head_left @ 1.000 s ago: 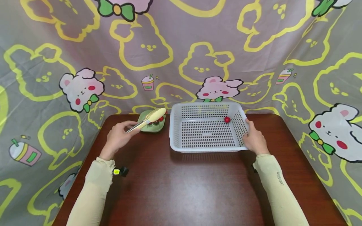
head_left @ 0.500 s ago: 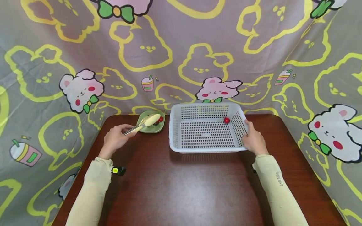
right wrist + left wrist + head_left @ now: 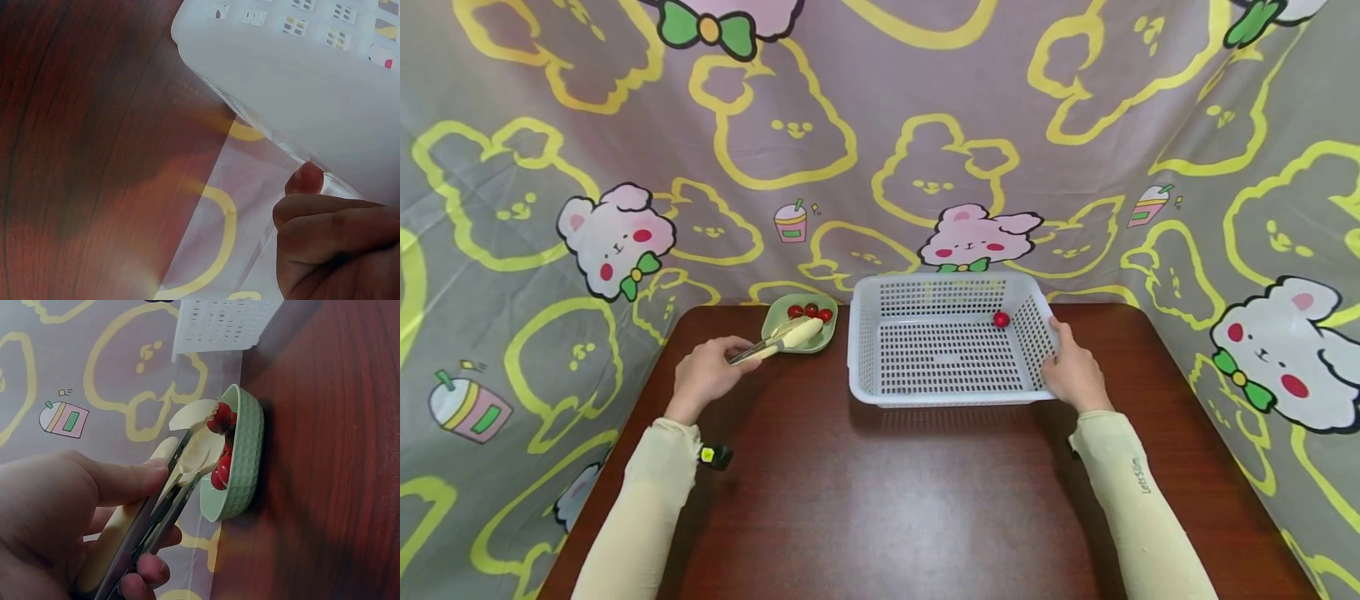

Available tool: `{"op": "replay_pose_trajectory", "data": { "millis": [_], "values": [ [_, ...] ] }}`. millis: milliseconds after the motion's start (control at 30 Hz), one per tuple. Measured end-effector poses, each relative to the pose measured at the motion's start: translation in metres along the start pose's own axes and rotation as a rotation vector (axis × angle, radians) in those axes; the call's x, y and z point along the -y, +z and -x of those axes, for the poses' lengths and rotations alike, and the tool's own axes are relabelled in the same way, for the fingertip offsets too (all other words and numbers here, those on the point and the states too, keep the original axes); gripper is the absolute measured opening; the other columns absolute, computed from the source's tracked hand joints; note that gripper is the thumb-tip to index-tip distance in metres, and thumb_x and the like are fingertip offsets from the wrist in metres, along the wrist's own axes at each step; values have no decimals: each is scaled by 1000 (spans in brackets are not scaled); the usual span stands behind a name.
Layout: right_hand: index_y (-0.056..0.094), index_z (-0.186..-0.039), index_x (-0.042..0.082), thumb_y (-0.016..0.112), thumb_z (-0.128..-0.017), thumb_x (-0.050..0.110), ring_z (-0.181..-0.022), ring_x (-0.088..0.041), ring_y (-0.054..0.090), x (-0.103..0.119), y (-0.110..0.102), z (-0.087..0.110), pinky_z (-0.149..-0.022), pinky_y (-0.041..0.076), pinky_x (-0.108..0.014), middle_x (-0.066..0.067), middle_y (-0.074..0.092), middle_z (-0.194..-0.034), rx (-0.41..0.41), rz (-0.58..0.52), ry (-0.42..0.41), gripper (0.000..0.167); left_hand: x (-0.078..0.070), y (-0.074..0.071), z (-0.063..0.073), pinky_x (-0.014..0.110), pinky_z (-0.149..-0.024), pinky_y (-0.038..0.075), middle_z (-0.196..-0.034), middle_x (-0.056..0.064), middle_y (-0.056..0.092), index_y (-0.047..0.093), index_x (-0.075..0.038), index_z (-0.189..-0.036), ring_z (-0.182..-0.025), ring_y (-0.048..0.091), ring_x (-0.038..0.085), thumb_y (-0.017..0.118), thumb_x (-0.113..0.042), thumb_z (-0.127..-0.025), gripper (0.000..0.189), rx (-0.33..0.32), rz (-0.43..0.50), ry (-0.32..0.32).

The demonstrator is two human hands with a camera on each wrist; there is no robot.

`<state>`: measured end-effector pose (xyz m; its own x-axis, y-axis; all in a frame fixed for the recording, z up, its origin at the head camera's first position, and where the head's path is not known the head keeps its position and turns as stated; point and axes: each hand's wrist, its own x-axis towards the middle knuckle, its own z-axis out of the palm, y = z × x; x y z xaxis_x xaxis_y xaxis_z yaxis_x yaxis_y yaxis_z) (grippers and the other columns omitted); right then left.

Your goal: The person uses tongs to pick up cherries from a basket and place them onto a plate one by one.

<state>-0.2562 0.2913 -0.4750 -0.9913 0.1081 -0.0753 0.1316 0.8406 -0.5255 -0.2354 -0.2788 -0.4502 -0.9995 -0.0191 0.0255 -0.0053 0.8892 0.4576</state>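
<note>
My left hand [image 3: 706, 379] holds a pair of tongs [image 3: 797, 335] with cream tips and metal arms. The tips reach into a small green bowl [image 3: 781, 302] holding several red cherry tomatoes [image 3: 795, 311]. In the left wrist view the tongs' tips [image 3: 195, 415] stand apart right at the tomatoes [image 3: 219, 417], inside the bowl's textured wall [image 3: 250, 447]. My right hand [image 3: 1078, 371] grips the right rim of a white perforated plastic basket [image 3: 951, 398]. A single cherry tomato [image 3: 1001, 319] lies in the basket's back right corner.
The brown wooden table [image 3: 887, 500] runs back to a patterned cloth [image 3: 865, 192], which also hangs at both sides. Bowl and basket stand side by side near the cloth, a narrow gap between them.
The left hand has drawn the tongs slightly back and lowered them to the bowl. More tomatoes show behind the tips now. The right hand and basket have hardly moved.
</note>
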Motion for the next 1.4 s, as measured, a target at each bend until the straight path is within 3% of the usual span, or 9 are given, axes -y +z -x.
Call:
{"op": "replay_pose_trajectory", "data": {
  "millis": [333, 867, 1100, 1400],
  "values": [
    [12, -166, 13, 43, -102, 14, -86, -40, 60, 0, 1, 0, -66, 43, -40, -37, 56, -124, 20, -18, 13, 72, 2, 8, 0, 46, -69, 44, -110, 9, 78, 74, -20, -124, -92, 69, 31, 76, -45, -91, 42, -10, -70, 7],
    [15, -166, 14, 44, -101, 13, -81, -39, 59, -2, 0, 2, -64, 41, -40, -38, 59, -120, 1, 1, -11, 71, -4, 9, 2, 48, -71, 45, -117, 13, 75, 73, -19, -127, -98, 69, 34, 77, -45, -90, 45, -12, -89, 10],
    [16, -166, 13, 44, -101, 14, -79, -38, 59, -3, -1, 2, -62, 41, -39, -38, 60, -116, -2, -2, -19, 70, -9, 7, 3, 50, -76, 45, -121, 14, 72, 68, -16, -134, -100, 66, 33, 74, -52, -91, 56, -15, -30, 7],
    [16, -166, 14, 46, -102, 14, -80, -38, 60, -1, 0, 1, -63, 41, -39, -37, 60, -119, -2, -8, -20, 70, -21, 3, -1, 59, -89, 46, -132, 16, 68, 65, -16, -139, -114, 65, 37, 70, -58, -93, 63, -42, 58, 39]
  ]
}}
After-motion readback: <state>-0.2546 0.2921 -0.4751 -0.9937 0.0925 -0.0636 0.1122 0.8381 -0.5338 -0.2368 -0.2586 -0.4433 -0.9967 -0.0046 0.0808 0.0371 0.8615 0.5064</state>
